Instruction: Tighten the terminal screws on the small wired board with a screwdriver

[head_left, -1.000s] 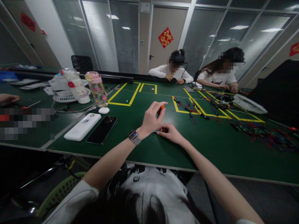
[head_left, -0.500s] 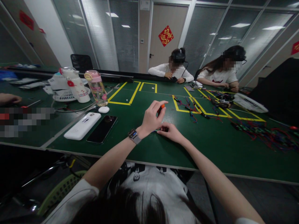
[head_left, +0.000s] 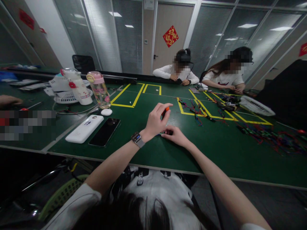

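Observation:
My left hand (head_left: pixel 154 119), with a watch (head_left: pixel 137 138) on its wrist, is closed around the black-and-orange handle of what looks like a screwdriver (head_left: pixel 167 109). The handle stands roughly upright; its lower end is hidden behind my fingers. Just below and to the right, my right hand (head_left: pixel 176 135) rests on the green table (head_left: pixel 153 156). Its thumb and fingers pinch a small green circuit board (head_left: pixel 162 133), most of which is covered by both hands.
Left of my arms lie a black phone (head_left: pixel 105 132), a white power bank (head_left: pixel 85 129) and a white earbud case (head_left: pixel 106 112). A pink-lidded bottle (head_left: pixel 98 91) stands behind. Wired boards (head_left: pixel 271 135) pile up at right, near yellow tape outlines (head_left: pixel 216 117). Two people sit across.

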The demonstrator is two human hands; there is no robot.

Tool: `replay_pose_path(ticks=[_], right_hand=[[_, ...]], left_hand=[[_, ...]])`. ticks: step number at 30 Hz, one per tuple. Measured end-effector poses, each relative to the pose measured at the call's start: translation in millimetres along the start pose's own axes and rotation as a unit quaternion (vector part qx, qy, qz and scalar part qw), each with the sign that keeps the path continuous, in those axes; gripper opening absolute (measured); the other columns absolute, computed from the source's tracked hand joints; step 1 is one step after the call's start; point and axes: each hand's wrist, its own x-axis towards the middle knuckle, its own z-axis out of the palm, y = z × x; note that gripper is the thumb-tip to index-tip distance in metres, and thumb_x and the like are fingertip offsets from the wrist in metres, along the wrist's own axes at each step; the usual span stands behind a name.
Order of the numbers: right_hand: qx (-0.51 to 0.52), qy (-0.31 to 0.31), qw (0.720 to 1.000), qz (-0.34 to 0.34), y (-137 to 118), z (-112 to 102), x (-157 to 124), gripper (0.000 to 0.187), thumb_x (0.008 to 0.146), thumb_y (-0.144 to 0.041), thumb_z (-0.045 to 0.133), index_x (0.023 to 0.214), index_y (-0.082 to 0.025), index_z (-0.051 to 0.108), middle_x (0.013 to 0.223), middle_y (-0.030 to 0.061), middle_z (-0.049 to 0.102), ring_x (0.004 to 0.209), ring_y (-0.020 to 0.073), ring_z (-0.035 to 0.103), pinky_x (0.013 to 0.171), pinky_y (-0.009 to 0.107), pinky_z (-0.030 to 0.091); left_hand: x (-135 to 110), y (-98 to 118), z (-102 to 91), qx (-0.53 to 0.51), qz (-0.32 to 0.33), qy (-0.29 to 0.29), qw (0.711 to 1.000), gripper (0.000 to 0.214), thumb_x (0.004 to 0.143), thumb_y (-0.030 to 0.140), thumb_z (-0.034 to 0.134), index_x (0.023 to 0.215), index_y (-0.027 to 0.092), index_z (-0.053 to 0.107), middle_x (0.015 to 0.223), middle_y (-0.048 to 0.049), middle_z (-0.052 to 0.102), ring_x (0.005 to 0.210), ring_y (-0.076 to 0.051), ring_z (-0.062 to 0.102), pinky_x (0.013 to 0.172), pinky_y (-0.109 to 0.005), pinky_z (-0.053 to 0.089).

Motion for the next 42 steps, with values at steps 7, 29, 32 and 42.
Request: replay_pose_path(ticks=[7,29,32,42], right_hand=[[0.004,0.003,1.0,-0.002,1.0,0.5,0.1,0.016,0.077,-0.027,0.069,0.088,-0.016,0.072,0.072,0.0003,0.057,0.063,0.0128,0.048,0.061,0.026,0.039],[0.01,-0.007,1.0,0.003,0.0,-0.1,-0.2,0.016,0.078,-0.027,0.068,0.09,-0.016,0.072,0.073,0.0,0.056,0.063,0.0123,0.047,0.061,0.026,0.039],[0.011,-0.009,1.0,0.004,0.1,-0.4,-0.1,0.016,0.078,-0.027,0.068,0.09,-0.016,0.072,0.073,0.0,0.056,0.062,0.0121,0.048,0.06,0.026,0.039],[0.006,-0.008,1.0,0.008,-1.7,-0.6,-0.7,0.017,0.078,-0.027,0.068,0.091,-0.016,0.072,0.072,0.0002,0.057,0.063,0.0131,0.048,0.061,0.027,0.039]], left_hand=[[-0.1,0.4,0.1,-0.001,0.002,-0.005,1.0,0.02,0.097,0.018,0.046,0.114,0.018,0.056,0.099,-0.0044,0.061,0.086,-0.014,0.059,0.076,-0.027,0.049],[-0.8,-0.1,0.9,-0.014,0.002,-0.001,1.0,0.019,0.097,0.018,0.046,0.113,0.018,0.056,0.098,-0.0046,0.061,0.088,-0.015,0.059,0.077,-0.028,0.05],[-0.8,0.2,1.0,-0.013,-0.002,0.0,1.0,0.02,0.097,0.018,0.046,0.113,0.019,0.056,0.098,-0.0044,0.061,0.087,-0.015,0.059,0.077,-0.028,0.049],[-0.8,-1.7,0.3,-0.001,0.014,0.002,1.0,0.015,0.094,0.03,0.057,0.106,0.021,0.06,0.089,-0.0018,0.057,0.079,-0.013,0.056,0.071,-0.026,0.048]])
